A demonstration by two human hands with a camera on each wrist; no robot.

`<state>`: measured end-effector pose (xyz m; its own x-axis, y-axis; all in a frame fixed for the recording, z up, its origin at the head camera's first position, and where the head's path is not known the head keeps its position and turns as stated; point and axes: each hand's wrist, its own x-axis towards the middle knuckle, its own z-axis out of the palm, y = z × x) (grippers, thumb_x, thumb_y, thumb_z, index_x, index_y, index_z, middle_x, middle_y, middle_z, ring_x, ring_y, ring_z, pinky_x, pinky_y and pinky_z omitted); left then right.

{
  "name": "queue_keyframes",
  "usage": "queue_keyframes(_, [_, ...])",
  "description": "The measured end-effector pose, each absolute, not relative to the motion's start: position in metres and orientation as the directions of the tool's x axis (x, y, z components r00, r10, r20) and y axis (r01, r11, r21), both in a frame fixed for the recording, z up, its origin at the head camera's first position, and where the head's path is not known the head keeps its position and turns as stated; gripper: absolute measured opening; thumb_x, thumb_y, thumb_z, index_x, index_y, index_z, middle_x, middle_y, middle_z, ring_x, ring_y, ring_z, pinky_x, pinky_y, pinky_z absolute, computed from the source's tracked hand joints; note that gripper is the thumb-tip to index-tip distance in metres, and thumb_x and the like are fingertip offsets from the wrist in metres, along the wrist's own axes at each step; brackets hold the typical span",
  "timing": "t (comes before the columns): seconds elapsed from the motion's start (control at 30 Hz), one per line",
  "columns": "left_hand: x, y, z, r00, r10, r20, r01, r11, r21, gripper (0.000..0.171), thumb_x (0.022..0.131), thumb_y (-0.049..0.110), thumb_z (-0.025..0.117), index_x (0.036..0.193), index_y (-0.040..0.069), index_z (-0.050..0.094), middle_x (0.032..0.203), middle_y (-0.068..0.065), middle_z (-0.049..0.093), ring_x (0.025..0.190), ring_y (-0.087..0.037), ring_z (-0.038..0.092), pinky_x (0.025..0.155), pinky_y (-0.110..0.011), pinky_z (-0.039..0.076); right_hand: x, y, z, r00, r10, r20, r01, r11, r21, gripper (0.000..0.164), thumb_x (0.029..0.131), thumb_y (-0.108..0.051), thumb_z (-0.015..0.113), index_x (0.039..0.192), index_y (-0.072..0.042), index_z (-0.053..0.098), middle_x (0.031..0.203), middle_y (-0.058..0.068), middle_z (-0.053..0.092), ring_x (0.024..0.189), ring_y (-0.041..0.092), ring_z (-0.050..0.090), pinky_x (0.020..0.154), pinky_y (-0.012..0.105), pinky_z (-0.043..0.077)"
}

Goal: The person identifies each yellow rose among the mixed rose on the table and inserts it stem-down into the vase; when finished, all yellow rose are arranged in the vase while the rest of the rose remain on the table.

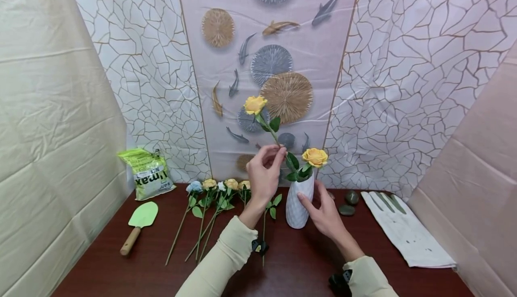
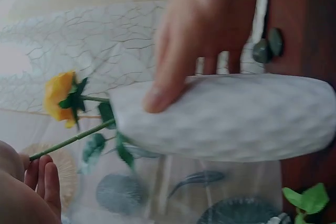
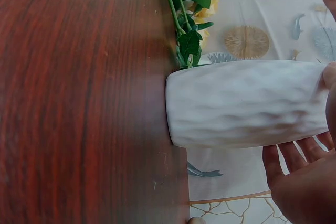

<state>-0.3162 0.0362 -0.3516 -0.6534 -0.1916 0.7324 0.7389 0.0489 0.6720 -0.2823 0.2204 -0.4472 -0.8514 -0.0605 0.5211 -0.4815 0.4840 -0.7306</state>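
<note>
My left hand (image 1: 264, 173) pinches the green stem of a yellow rose (image 1: 256, 105) between thumb and fingers. The bloom leans up and left, while the stem's lower end runs into the mouth of a white textured vase (image 1: 296, 207), as the left wrist view shows. A second yellow rose (image 1: 315, 157) stands in the vase, its bloom just above the rim. Around the vase's upper part my right hand (image 1: 326, 214) is wrapped, thumb on the near side and fingers behind. The vase (image 3: 247, 103) stands upright on the dark wooden table.
Left of the vase lie several artificial flowers (image 1: 210, 183), blue, white and yellow. Farther left are a green trowel (image 1: 144, 215) with a wooden handle and a green-white bag (image 1: 147, 173). To the right sit dark stones (image 1: 346, 210) and white gloves (image 1: 408, 229). Patterned cloth (image 1: 387, 86) hangs behind.
</note>
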Motion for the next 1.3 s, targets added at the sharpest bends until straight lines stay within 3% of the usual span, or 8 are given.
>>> queue_keyframes(0.13, [-0.318,0.040,-0.367,-0.657,-0.134,0.742,0.728,0.144,0.670,0.015,0.095,0.030,0.071,0.104,0.018,0.075,0.091,0.008,0.078,0.077,-0.007,0.073,0.068,-0.026,0.060,-0.289,0.223,-0.454,-0.850,-0.057,0.524,-0.480,0.494,-0.725,0.060,0.097,-0.035,0.067,0.148,-0.018,0.041,0.137,0.004,0.060,0.123,0.018,0.060,0.095,0.037,0.055])
queue_keyframes(0.3, [-0.316,0.045,-0.381,-0.675,-0.053,0.736,0.712,0.212,0.669,0.014,0.095,0.032,0.072,0.102,0.021,0.076,0.088,0.010,0.077,0.077,0.002,0.071,0.068,-0.019,0.059,-0.283,0.220,-0.443,-0.858,-0.057,0.511,-0.473,0.480,-0.739,0.059,0.098,-0.033,0.067,0.147,-0.014,0.042,0.135,0.007,0.062,0.120,0.020,0.062,0.094,0.036,0.055])
queue_keyframes(0.47, [-0.315,0.049,-0.393,-0.693,-0.018,0.721,0.695,0.247,0.675,0.013,0.093,0.030,0.074,0.099,0.019,0.077,0.086,0.007,0.077,0.075,0.003,0.070,0.068,-0.017,0.058,-0.269,0.214,-0.427,-0.869,-0.073,0.490,-0.460,0.485,-0.744,0.057,0.098,-0.029,0.067,0.145,-0.007,0.043,0.135,0.010,0.061,0.122,0.022,0.061,0.095,0.039,0.055])
queue_keyframes(0.87, [-0.314,0.047,-0.398,-0.713,0.025,0.700,0.664,0.344,0.664,0.016,0.090,0.034,0.077,0.095,0.019,0.079,0.083,0.008,0.078,0.072,0.006,0.068,0.063,-0.014,0.056,-0.267,0.213,-0.425,-0.876,-0.075,0.476,-0.451,0.475,-0.756,0.057,0.099,-0.029,0.066,0.147,-0.009,0.041,0.137,0.008,0.059,0.124,0.022,0.060,0.096,0.042,0.055])
queue_keyframes(1.07, [-0.314,0.043,-0.396,-0.708,0.043,0.705,0.659,0.399,0.638,0.019,0.093,0.038,0.072,0.096,0.022,0.082,0.085,0.009,0.078,0.074,0.007,0.068,0.062,-0.014,0.054,-0.269,0.213,-0.428,-0.874,-0.071,0.481,-0.454,0.475,-0.754,0.058,0.099,-0.027,0.066,0.147,-0.008,0.041,0.136,0.009,0.059,0.123,0.022,0.061,0.095,0.036,0.055])
queue_keyframes(1.3, [-0.315,0.038,-0.393,-0.708,0.023,0.706,0.643,0.434,0.631,0.021,0.093,0.045,0.070,0.089,0.027,0.079,0.077,0.015,0.074,0.068,0.008,0.064,0.060,-0.015,0.052,-0.286,0.219,-0.450,-0.865,-0.055,0.498,-0.465,0.457,-0.758,0.058,0.098,-0.034,0.066,0.148,-0.019,0.041,0.136,0.004,0.059,0.122,0.018,0.061,0.095,0.030,0.055])
